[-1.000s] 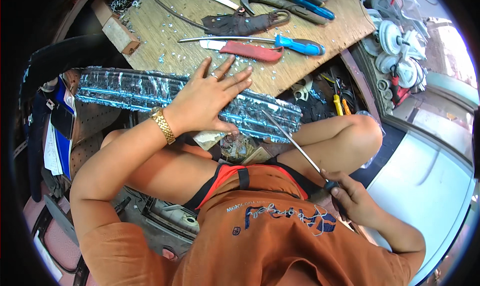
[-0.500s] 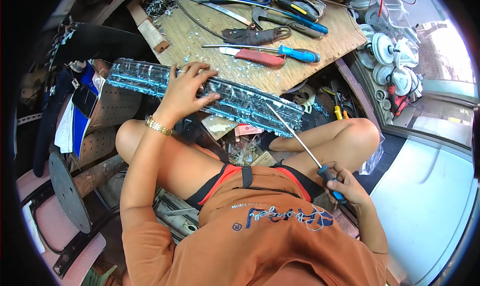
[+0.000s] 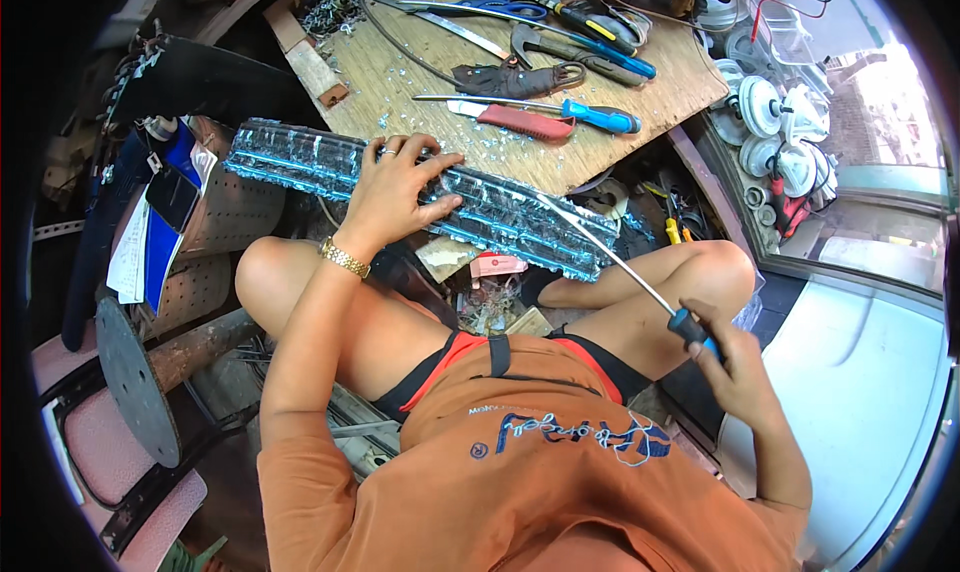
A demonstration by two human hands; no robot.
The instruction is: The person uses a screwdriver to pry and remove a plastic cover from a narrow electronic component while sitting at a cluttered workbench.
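A long dark block with a glossy, scraped face and ragged bright-blue edges slants across above my lap, its far side by the board. My left hand grips it near the middle, fingers spread over its top towards the far edge and thumb apart. In my right hand is a screwdriver with a long metal shaft and a black-and-blue handle. Its shaft points up and left, the tip at the right part of the block's face. Whether the tip is wedged into the block, I cannot tell.
On the wooden board lie a red-handled knife, a blue-handled screwdriver, a hammer, scissors and blue scraps. White round parts crowd the right. A perforated metal drum stands at left.
My right hand has moved up and right with the screwdriver, its tip staying on the block. My left hand and the block appear slightly further right and lower in the picture.
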